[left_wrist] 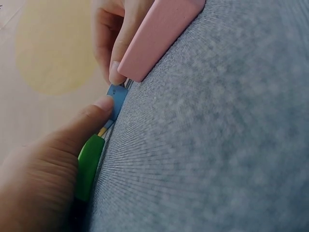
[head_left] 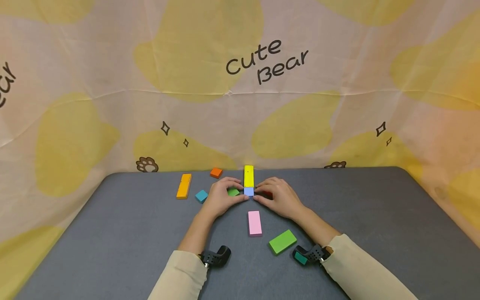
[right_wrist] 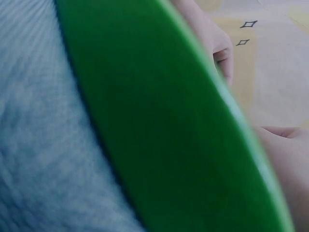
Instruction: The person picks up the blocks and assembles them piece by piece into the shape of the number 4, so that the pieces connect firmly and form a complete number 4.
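A small blue block (head_left: 248,191) stands against the near end of a long yellow block (head_left: 248,176). From its left, my left hand (head_left: 221,197) holds it with thumb and fingers; my right hand (head_left: 282,197) does the same on the right. The left wrist view shows my left thumb on the blue block (left_wrist: 117,100) and my right hand (left_wrist: 116,34) at its other end. Beneath the left hand lies a green block (head_left: 233,192); something red (head_left: 268,193) is partly hidden under the right. In the right wrist view, a large green block hides most of my right hand (right_wrist: 289,166).
A pink block (head_left: 255,223) and a larger green block (head_left: 283,242) lie nearer on the grey table (head_left: 131,241). To the left are orange-yellow (head_left: 184,186), light-blue (head_left: 201,196) and orange (head_left: 216,173) blocks. A patterned cloth hangs behind the table.
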